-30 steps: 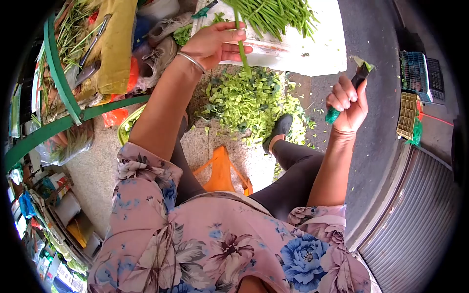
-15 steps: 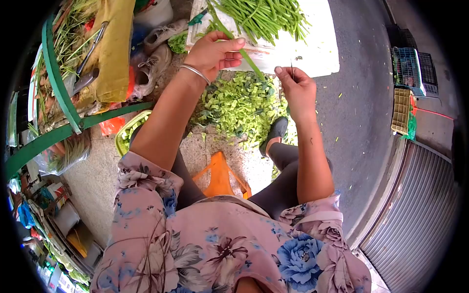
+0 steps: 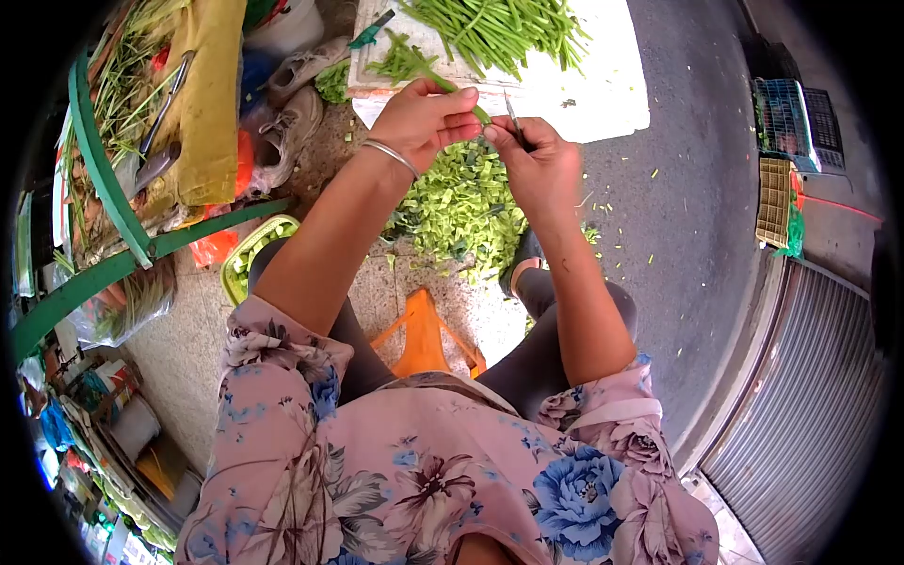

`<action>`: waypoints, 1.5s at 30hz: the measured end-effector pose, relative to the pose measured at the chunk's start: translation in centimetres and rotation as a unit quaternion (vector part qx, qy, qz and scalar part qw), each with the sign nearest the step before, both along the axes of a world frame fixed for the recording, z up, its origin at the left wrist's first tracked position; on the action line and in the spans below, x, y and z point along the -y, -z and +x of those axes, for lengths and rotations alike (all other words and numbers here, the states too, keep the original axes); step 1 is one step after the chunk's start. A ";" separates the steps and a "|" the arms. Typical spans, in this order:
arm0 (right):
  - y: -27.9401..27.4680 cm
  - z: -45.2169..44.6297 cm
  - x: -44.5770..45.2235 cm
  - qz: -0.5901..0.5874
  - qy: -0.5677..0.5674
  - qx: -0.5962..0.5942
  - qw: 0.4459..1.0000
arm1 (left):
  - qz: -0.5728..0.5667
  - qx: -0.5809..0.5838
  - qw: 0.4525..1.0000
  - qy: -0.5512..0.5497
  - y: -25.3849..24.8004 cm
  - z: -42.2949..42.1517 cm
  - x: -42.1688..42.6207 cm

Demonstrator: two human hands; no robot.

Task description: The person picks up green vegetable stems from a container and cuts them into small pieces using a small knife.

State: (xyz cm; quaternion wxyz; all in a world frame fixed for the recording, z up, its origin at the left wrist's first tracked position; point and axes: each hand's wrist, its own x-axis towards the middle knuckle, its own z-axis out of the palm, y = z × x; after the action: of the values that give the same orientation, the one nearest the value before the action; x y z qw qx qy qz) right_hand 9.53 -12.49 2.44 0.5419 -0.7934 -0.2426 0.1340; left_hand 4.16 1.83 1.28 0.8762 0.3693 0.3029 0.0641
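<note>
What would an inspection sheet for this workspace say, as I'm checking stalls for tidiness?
Surface: white slab, brownish marks along its near edge.
Job's things: stalk heap on the slab; one green stalk in hand; green-wrapped tool near the slab's left edge.
Clutter: chopped green pieces over the floor; worn shoes nearby.
Hands: left hand holds the stalk; right hand grips a knife, handle mostly hidden.
Cables: red line near the crates, cord or cable unclear.
Surroundings: orange stool, green rail, ribbed shutter.
</note>
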 end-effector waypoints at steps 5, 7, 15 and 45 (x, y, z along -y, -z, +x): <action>0.3 -0.4 -0.6 0.126 0.022 -0.130 0.983 | -0.106 0.037 0.994 0.007 0.5 -0.1 -0.1; -0.5 -0.2 -0.7 0.113 0.028 -0.150 0.982 | -0.111 0.049 0.992 0.018 0.5 -0.1 -0.1; -0.9 1.8 -0.2 0.241 0.133 -0.310 0.910 | -0.115 0.078 0.990 0.015 -0.1 0.0 0.3; -0.4 4.4 0.7 0.071 0.112 -0.162 0.978 | 0.038 0.071 0.968 0.236 -1.6 -3.1 -3.2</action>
State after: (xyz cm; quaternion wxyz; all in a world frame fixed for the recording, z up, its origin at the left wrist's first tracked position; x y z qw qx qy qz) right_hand 13.98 -13.23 2.88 0.6409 -0.7426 -0.0701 0.1814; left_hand 1.04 4.99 2.89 0.8710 0.4580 0.1418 -0.1073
